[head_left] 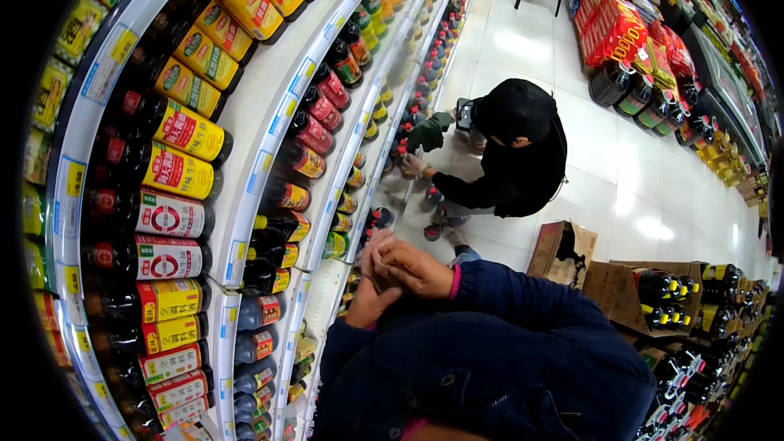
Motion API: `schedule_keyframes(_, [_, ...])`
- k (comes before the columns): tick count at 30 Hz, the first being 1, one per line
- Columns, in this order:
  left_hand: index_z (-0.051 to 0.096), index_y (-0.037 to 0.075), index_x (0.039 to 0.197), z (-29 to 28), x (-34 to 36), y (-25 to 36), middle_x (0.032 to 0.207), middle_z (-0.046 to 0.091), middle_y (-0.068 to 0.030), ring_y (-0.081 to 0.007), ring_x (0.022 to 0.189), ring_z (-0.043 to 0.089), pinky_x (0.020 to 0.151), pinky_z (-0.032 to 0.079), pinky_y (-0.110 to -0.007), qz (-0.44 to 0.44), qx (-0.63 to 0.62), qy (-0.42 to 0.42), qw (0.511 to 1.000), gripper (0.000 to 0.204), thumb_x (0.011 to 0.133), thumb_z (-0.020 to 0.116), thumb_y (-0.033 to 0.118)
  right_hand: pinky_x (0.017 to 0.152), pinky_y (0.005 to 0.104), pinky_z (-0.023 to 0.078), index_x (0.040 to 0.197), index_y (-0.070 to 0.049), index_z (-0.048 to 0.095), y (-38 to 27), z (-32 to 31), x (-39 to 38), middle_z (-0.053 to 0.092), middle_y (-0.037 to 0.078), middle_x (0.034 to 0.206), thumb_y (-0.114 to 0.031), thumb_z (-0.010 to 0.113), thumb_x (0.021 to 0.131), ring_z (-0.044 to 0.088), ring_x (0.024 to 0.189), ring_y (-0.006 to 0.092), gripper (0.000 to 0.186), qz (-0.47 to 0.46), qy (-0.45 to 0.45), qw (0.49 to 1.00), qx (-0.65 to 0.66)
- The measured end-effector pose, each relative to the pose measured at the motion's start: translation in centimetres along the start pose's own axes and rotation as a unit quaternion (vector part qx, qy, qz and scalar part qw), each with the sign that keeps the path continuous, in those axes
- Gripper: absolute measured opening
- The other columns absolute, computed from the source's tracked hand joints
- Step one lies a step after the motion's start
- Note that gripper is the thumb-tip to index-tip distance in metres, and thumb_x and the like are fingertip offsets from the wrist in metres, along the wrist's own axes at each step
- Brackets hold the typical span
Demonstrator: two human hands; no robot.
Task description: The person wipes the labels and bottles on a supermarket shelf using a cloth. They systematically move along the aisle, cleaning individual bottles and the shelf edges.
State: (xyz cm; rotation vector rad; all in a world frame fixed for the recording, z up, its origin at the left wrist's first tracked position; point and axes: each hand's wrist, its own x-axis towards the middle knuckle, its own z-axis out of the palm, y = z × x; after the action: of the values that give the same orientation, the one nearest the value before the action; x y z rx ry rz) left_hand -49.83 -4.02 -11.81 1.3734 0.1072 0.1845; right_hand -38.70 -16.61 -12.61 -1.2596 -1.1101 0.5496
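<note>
Hands meet low at the shelf edge: the right hand (416,268) lies over the left hand (369,290), fingers curled close together, though whether anything sits inside them cannot be told. Nearest is the white shelf (322,282) of dark sauce bottles (273,247), just to the left. A steady wrist and small movements look wise here, with bottles packed tight. Farther off a crouching co-worker (510,155) fills the aisle; open cardboard boxes (653,290) crowd the right.
</note>
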Motion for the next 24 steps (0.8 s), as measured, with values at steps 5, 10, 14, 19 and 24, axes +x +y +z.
schedule_keyframes(5, [0.018,0.003,0.147,-0.5,0.3,-1.2,0.142,0.037,-0.011,-0.0217,0.129,0.041,0.106,0.034,-0.034,-0.095,0.055,-0.011,0.994,0.093,0.077,0.078,0.021,0.106,0.0397,0.031,0.117,-0.002,0.052,1.3,-0.9,-0.6,0.044,0.019,0.132,0.009,0.044,0.083,0.041,0.126,0.035,0.037,0.028,0.005,0.999,0.017])
schedule_keyframes(10, [0.028,-0.001,0.141,0.6,0.6,-1.3,0.136,0.044,-0.0119,-0.0202,0.124,0.047,0.102,0.039,-0.033,-0.053,0.075,0.09,0.992,0.074,0.08,0.07,0.008,0.107,0.041,0.031,0.122,-0.002,0.052,0.2,-2.6,0.1,0.041,0.023,0.136,0.014,0.042,0.077,0.039,0.129,0.0383,0.049,0.044,-0.029,0.998,0.043])
schedule_keyframes(14, [0.038,-0.003,0.137,0.4,1.3,-0.2,0.132,0.05,-0.0125,-0.0194,0.122,0.049,0.102,0.038,-0.032,-0.1,0.015,0.105,0.989,0.063,0.08,0.063,0.001,0.107,0.0431,0.031,0.128,-0.002,0.048,0.8,-4.2,0.6,0.041,0.024,0.136,0.01,0.048,0.074,0.039,0.127,0.0403,0.055,0.062,0.025,0.995,-0.077])
schedule_keyframes(19, [0.043,-0.003,0.135,-0.8,0.8,0.5,0.131,0.052,-0.0113,-0.0193,0.123,0.049,0.103,0.036,-0.031,-0.118,0.038,-0.001,0.992,0.06,0.078,0.062,-0.001,0.105,0.0454,0.032,0.136,0.0,0.04,1.0,-4.7,1.3,0.044,0.026,0.134,0.001,0.054,0.075,0.042,0.123,0.0417,0.062,0.029,0.034,0.995,-0.088])
schedule_keyframes(24, [0.041,0.001,0.137,-2.1,2.4,1.3,0.135,0.05,-0.0097,-0.0196,0.125,0.047,0.107,0.034,-0.033,-0.062,0.078,-0.093,0.991,0.065,0.078,0.066,-0.001,0.089,0.0418,0.044,0.121,0.002,0.05,0.5,-5.4,1.3,0.054,0.028,0.116,-0.005,0.055,0.077,0.052,0.108,0.0429,0.045,0.173,-0.099,0.98,-0.025])
